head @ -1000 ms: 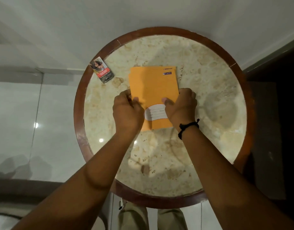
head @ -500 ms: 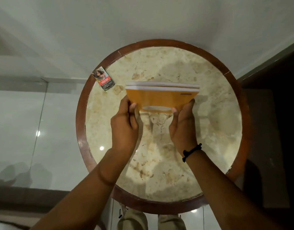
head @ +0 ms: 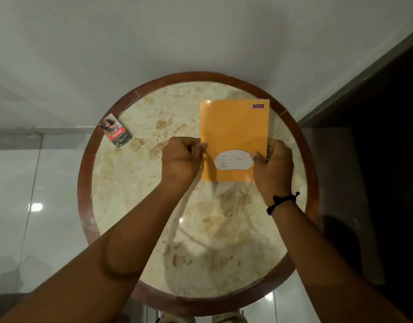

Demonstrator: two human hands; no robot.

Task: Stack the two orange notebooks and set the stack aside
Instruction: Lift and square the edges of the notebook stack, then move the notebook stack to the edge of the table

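The orange notebook stack (head: 233, 131) lies flat on the far right part of the round marble table (head: 135, 197). Only the top cover shows, with a white name label near its close end; the lower notebook is hidden beneath it. My left hand (head: 181, 159) pinches the stack's left edge. My right hand (head: 271, 165) holds the right edge, thumb on the cover beside the label. A black band circles my right wrist.
A small printed box (head: 115, 130) lies at the table's far left rim. The table has a raised brown wooden rim (head: 84, 183). A white wall runs behind it, glossy floor tiles lie to the left, and dark furniture stands on the right.
The stack was lifted on edge from the table's middle half a second ago. Now it lies flat again, shifted to the right, with both hands still on its sides.
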